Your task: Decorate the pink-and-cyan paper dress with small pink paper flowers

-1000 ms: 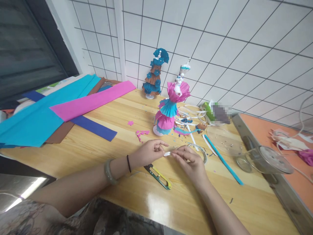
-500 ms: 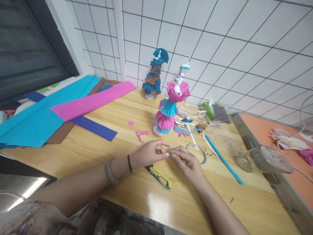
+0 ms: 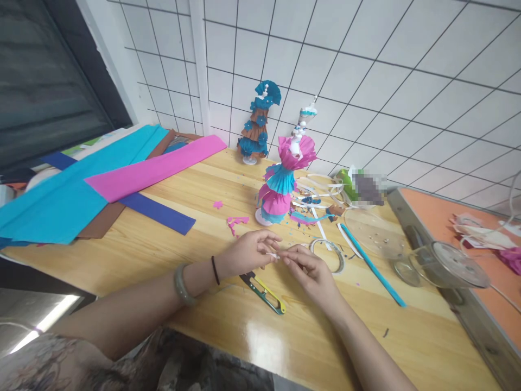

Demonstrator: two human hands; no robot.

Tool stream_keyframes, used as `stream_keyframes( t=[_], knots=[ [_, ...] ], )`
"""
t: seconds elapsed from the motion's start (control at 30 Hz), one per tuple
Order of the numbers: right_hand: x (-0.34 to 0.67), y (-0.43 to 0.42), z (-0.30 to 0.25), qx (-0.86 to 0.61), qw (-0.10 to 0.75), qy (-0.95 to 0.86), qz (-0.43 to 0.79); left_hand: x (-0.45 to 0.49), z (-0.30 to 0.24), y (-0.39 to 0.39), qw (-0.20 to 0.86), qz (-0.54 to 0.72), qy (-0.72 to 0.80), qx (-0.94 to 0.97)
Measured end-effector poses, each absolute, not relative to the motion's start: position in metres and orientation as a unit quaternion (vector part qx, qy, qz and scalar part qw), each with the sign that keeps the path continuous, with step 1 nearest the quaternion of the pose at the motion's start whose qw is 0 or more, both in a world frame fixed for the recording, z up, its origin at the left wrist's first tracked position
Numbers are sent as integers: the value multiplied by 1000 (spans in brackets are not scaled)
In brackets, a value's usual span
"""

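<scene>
The left hand and right hand have drawn together in the last second. The fingers of both pinch the small white paper strip, and less of it shows, so it seems gathered between them. Yellow-handled snips lie just below the fingers and a clear tape ring just to the right. Bare wooden bench opens leftward, its near edge back under the forearms.

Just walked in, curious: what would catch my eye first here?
A pink-and-blue paper doll stands on the table, a brown-and-blue doll behind it by the tiled wall. Bright paper sheets spread at the left. Up front, the left hand and right hand pinch a small white strip together.
</scene>
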State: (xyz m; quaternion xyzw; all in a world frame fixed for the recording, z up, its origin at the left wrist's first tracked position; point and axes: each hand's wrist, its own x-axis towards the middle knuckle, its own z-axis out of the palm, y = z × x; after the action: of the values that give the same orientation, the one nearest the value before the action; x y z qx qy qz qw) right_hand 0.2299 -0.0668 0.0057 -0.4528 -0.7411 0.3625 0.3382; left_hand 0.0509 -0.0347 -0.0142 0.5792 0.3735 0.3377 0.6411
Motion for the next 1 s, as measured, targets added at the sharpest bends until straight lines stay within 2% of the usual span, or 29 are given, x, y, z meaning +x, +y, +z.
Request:
stream_keyframes(
  t=[0.3,0.57,0.7,1.0],
  knots=[
    [234,-64,3,-478,351,-680,432,47,-14,-32,703,315,331,544],
    [235,-61,-3,-489,373,-601,510,48,-14,-32,698,305,352,544],
    [233,-63,-2,-484,351,-599,533,49,-13,-33,699,339,362,514],
    [227,-66,0,-439,358,-671,479,51,-14,-30,713,382,364,462]
  ],
)
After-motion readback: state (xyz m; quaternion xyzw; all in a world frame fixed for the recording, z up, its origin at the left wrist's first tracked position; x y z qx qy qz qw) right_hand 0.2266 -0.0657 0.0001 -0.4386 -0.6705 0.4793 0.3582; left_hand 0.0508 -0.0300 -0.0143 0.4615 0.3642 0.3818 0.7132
